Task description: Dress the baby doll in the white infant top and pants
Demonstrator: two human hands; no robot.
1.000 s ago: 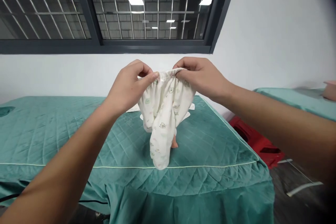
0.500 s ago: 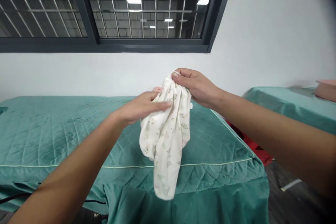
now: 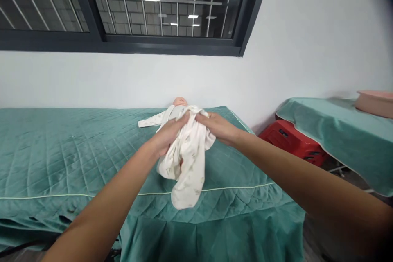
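Small white printed baby pants (image 3: 190,172) hang bunched between my hands, the legs drooping over the near part of the bed. My left hand (image 3: 168,134) grips the waist end on its left side, thumb on top. On the other side of the same opening, my right hand (image 3: 219,127) is closed on the fabric. Behind them a baby doll (image 3: 179,101) lies on the bed with its head toward the wall. One white printed sleeve (image 3: 152,120) stretches out to the left. The pants and my hands hide most of the doll's body.
A green quilted cover lies over the bed (image 3: 76,147), with a pale piped front edge. To the right are a red plastic item (image 3: 291,141) and a green-draped table (image 3: 344,131) bearing a pink basin (image 3: 376,103). A barred window (image 3: 172,45) is above.
My hands have come level at the waist of the pants, the right one lower. My left hand has gone from spread fingers to gripping. The doll's head and sleeve now show, as the view shifted.
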